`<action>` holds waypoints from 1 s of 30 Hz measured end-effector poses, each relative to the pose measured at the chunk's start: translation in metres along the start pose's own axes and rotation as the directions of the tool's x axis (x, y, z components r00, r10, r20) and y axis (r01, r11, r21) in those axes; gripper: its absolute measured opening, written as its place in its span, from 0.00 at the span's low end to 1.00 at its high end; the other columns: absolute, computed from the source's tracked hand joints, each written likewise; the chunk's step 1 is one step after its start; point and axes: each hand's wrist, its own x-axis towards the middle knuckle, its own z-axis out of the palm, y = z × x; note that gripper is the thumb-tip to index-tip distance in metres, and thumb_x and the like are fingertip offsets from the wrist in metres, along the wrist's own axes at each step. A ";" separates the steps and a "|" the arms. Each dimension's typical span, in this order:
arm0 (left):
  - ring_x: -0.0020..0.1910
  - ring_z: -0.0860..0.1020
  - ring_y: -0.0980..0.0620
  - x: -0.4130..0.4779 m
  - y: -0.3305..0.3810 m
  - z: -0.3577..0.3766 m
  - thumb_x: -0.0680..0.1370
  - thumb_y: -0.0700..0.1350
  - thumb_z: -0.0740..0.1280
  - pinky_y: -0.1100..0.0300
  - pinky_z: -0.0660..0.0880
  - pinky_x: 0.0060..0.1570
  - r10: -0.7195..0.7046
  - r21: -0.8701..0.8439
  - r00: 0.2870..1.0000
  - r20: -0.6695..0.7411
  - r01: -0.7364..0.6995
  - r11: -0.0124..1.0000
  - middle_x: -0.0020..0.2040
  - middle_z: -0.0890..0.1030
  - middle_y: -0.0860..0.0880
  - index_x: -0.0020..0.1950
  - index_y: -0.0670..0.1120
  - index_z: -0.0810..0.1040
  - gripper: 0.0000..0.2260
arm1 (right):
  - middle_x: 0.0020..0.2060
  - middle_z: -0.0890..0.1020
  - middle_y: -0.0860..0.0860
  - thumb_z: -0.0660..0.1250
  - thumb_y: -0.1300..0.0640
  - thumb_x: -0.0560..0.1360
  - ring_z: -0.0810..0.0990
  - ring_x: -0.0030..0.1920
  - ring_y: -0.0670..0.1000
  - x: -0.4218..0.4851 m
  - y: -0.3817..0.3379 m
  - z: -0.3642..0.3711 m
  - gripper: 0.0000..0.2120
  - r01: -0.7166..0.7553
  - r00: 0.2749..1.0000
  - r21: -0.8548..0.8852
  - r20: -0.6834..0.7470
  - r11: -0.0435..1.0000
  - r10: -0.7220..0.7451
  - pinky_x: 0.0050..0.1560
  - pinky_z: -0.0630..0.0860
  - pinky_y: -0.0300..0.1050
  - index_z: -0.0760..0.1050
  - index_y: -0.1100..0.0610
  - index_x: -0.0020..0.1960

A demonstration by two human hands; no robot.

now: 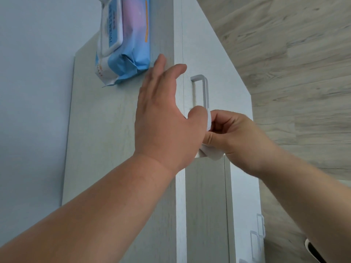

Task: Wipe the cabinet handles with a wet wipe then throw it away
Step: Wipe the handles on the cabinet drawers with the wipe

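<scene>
The wet wipe [212,155] was bunched in the person's right hand [239,135] and wrapped about the lower part of the uppermost handle [204,86]. A white corner hung out below the knuckles, and a thin strip showed between the two hands. That hand's fingers were curled tight round wipe and bar together. The left hand [163,118] lay flat along the front edge of the cabinet top [106,130], fingers straight and together, holding nothing. Its thumb reached across to the handle just beside the wipe, though from where I stood I could not tell whether it pressed on the cloth or merely rested there. A blue pack of wipes [125,40] sat on the cabinet top just beyond the fingertips.

To my eye the wipe was a limp, feather-light thing, damp and a bit slick. It would fold to whatever it was wrapped round, and could tear or slide off the metal if dragged by one corner. It wanted holding as it was held, gathered in the curl of the fingers with the bar inside, so that the squeeze did the rubbing. The handle looked stiff, smooth and fixed at both ends; its upper bend was bare and, I judged, yet to be wiped. Two lower handles [259,224] showed further down the cabinet front, small and partly cut off. I saw no bin anywhere over the pale wooden floor [294,54].
</scene>
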 end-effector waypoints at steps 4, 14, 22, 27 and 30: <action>0.83 0.53 0.59 0.001 -0.002 0.000 0.71 0.49 0.60 0.53 0.57 0.81 0.014 0.000 1.000 -0.006 -0.014 1.000 0.84 0.56 0.58 0.76 0.58 0.69 0.31 | 0.35 0.86 0.49 0.78 0.56 0.75 0.79 0.32 0.48 0.003 -0.003 -0.015 0.04 -0.054 0.996 -0.267 -0.085 0.962 0.032 0.38 0.74 0.36 0.85 0.52 0.41; 0.82 0.53 0.61 0.002 -0.007 0.002 0.75 0.46 0.56 0.55 0.55 0.81 0.026 -0.073 0.999 -0.021 -0.027 0.997 0.84 0.57 0.56 0.76 0.55 0.71 0.28 | 0.47 0.88 0.56 0.75 0.57 0.78 0.87 0.48 0.56 -0.016 0.015 0.009 0.04 -0.103 0.977 0.115 -0.175 0.988 0.122 0.55 0.81 0.53 0.86 0.56 0.51; 0.82 0.55 0.60 0.001 -0.008 0.001 0.78 0.47 0.52 0.54 0.56 0.81 0.021 -0.118 0.999 -0.036 -0.025 0.993 0.84 0.59 0.56 0.76 0.55 0.72 0.26 | 0.58 0.85 0.61 0.73 0.58 0.77 0.82 0.64 0.62 -0.019 0.019 0.022 0.11 -0.117 0.968 0.369 -0.166 0.922 0.189 0.73 0.71 0.61 0.84 0.60 0.58; 0.82 0.55 0.59 0.000 -0.008 0.001 0.79 0.48 0.52 0.53 0.56 0.81 0.028 -0.123 0.999 -0.028 -0.031 0.992 0.84 0.59 0.54 0.76 0.54 0.72 0.25 | 0.51 0.87 0.59 0.75 0.52 0.75 0.84 0.59 0.65 -0.021 0.011 0.018 0.11 -0.187 0.949 0.249 -0.206 0.950 0.240 0.66 0.76 0.63 0.85 0.60 0.52; 0.82 0.55 0.59 0.002 -0.007 0.001 0.79 0.49 0.52 0.54 0.56 0.81 0.018 -0.127 0.999 -0.031 -0.022 0.992 0.84 0.59 0.54 0.75 0.54 0.72 0.26 | 0.49 0.87 0.61 0.74 0.47 0.70 0.85 0.50 0.63 -0.025 0.006 0.027 0.17 -0.215 0.936 0.180 -0.241 0.960 0.255 0.63 0.77 0.67 0.83 0.61 0.45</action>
